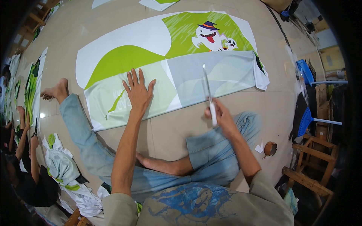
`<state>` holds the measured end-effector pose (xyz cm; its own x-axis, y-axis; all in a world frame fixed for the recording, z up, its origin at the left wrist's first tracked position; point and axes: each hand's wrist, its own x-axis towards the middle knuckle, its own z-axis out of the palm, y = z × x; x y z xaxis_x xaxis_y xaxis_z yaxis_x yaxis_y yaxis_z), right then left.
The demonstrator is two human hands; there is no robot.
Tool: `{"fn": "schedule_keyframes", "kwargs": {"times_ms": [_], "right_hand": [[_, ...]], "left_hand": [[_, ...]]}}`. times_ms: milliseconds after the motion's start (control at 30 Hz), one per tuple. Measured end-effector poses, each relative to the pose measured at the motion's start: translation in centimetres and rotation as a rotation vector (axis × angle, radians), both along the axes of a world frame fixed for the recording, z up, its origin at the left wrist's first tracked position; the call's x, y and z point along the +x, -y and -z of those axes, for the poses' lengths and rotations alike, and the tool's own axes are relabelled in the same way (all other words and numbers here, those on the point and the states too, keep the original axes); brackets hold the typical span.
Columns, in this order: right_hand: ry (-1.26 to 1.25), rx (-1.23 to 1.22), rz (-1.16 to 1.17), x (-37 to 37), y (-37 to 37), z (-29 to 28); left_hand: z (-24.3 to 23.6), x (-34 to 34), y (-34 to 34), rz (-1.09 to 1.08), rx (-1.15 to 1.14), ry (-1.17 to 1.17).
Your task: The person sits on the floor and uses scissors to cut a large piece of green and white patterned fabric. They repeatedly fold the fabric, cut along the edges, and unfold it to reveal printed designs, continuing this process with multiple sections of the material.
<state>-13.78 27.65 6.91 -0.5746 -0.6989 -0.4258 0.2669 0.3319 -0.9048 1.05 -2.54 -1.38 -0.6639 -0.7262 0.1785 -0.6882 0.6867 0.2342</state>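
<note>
A large printed cloth [132, 64] in green and white lies on the tiled floor in front of me, with a cartoon ghost in a hat at its far right. Its near part is folded over, so the pale reverse side [215, 79] faces up. My left hand [138, 92] rests flat on this folded part, fingers spread. In my right hand [222, 115] is a pair of scissors [212, 109] with white handles, held by the grips. The blades point away from me, over the near edge of the cloth; they look closed together.
Cloth scraps [68, 162] lie in a heap at my left, beside a co-worker's arms [34, 150]. At the right are a wooden stool [313, 162], blue brooms [306, 120] and a brown roll [270, 148]. My bent legs border the cloth's near side.
</note>
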Motion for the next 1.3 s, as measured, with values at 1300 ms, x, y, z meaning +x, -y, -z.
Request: {"fn": "schedule_keyframes", "kwargs": {"times_ms": [1300], "right_hand": [[0.372, 0.005, 0.220, 11.3, 1.1, 1.6]], "left_hand": [[0.2, -1.8, -4.3, -0.002, -0.027, -0.073]]}}
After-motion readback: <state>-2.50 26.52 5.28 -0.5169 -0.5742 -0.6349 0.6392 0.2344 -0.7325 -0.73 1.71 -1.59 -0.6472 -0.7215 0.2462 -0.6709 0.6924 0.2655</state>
